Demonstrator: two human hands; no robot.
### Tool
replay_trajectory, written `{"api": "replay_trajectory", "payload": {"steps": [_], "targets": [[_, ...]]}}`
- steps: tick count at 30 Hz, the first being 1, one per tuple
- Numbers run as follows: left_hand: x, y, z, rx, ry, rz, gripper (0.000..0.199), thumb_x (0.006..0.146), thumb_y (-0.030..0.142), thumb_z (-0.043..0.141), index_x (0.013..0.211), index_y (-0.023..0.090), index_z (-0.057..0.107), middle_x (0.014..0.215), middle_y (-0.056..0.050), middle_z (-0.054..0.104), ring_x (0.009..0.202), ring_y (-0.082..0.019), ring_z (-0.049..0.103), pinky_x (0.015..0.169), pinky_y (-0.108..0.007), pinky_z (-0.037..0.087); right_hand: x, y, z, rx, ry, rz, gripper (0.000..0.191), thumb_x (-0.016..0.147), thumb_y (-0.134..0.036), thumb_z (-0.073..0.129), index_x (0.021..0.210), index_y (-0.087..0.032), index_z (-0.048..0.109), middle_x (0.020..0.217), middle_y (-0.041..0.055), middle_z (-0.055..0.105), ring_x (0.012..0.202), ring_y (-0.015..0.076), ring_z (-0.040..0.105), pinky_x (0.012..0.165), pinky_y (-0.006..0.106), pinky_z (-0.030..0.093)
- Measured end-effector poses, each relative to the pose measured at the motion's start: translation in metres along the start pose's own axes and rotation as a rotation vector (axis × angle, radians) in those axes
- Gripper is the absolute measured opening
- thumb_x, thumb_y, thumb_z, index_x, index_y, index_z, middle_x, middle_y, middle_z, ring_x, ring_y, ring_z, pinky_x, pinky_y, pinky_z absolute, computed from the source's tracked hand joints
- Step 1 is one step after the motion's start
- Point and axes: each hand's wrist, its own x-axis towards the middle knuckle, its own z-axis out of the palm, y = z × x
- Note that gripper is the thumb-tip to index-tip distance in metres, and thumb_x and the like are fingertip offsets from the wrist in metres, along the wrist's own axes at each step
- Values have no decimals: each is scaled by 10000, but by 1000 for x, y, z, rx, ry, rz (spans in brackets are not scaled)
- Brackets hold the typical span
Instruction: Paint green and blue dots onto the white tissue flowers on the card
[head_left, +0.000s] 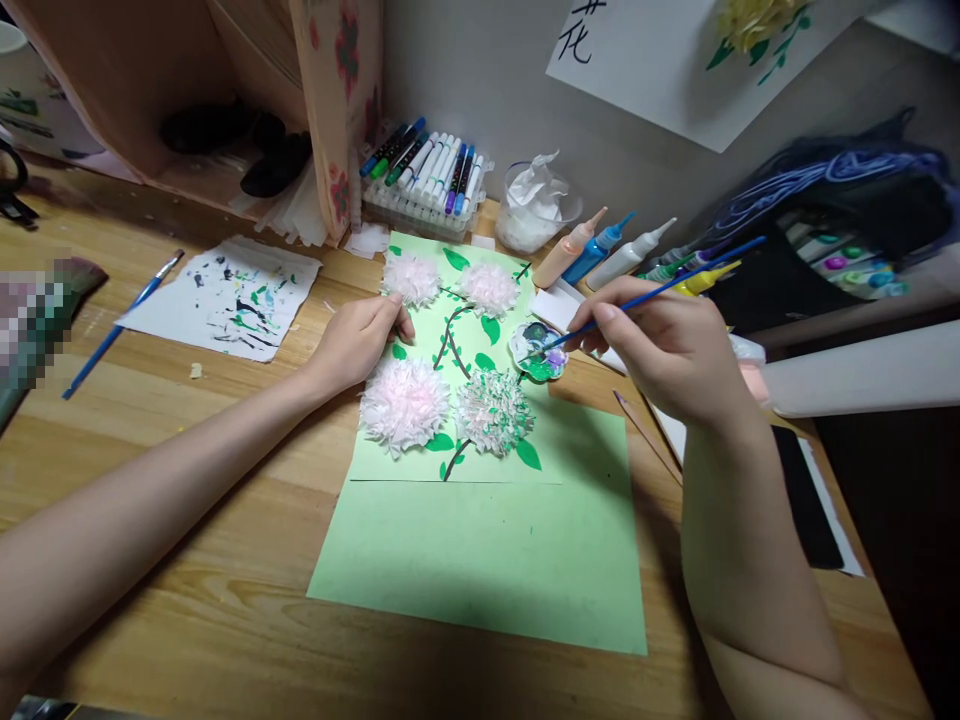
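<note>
My right hand (pixel 652 335) grips a thin blue paintbrush (pixel 675 277), its tip touching paint in a small flower-shaped palette (pixel 536 352) with green, white, purple and dark patches. A light green paper (pixel 480 465) bears several fluffy pink-white tissue flowers, painted green leaves and brown stems. Green paint dabs cover the lower right flower (pixel 495 412); the lower left flower (pixel 405 405) is plain pink-white. My left hand (pixel 373 338), fingers curled, holds the left edge of this paper between the left-hand flowers. A larger green sheet (pixel 487 560) lies beneath.
Left lies a paint-smeared white paper (pixel 232 300) over another blue brush (pixel 112 345). Behind stand a marker rack (pixel 427 180), a tub of crumpled tissue (pixel 536 205) and paint bottles (pixel 592 250). A pencil (pixel 645 432) and black flat object (pixel 806 500) lie right.
</note>
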Motion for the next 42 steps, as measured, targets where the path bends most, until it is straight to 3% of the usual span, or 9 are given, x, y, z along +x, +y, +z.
{"api": "replay_trajectory", "payload": {"steps": [4, 8, 16, 42], "targets": [[0, 0, -1, 11, -1, -9, 475, 980, 384, 322, 655, 229, 631, 753, -42, 718, 717, -181, 622, 720, -305, 452, 5, 8, 1, -230, -73, 33, 329, 956, -338, 485, 687, -206, 619, 693, 40, 686, 548, 151, 577, 525, 293, 393], [-1, 0, -2, 7, -9, -11, 481, 987, 411, 319, 680, 217, 636, 758, -48, 713, 721, -180, 610, 720, -303, 441, 8, 13, 9, -290, -130, 19, 269, 939, -268, 460, 733, -205, 621, 623, 13, 650, 526, 142, 542, 534, 282, 367], [-3, 6, -4, -23, -40, -47, 495, 1000, 434, 309, 708, 195, 628, 781, -31, 699, 748, -172, 580, 746, -292, 420, 9, 16, 8, -289, -155, 103, 244, 908, -234, 465, 716, -189, 610, 602, 9, 636, 523, 141, 521, 533, 277, 325], [-1, 0, -3, -7, -12, -30, 481, 976, 444, 337, 683, 218, 643, 764, -54, 717, 726, -190, 613, 720, -294, 443, 10, 14, 1, -181, -222, 241, 310, 930, -303, 454, 721, -170, 642, 705, 42, 696, 647, 167, 609, 616, 285, 372]]}}
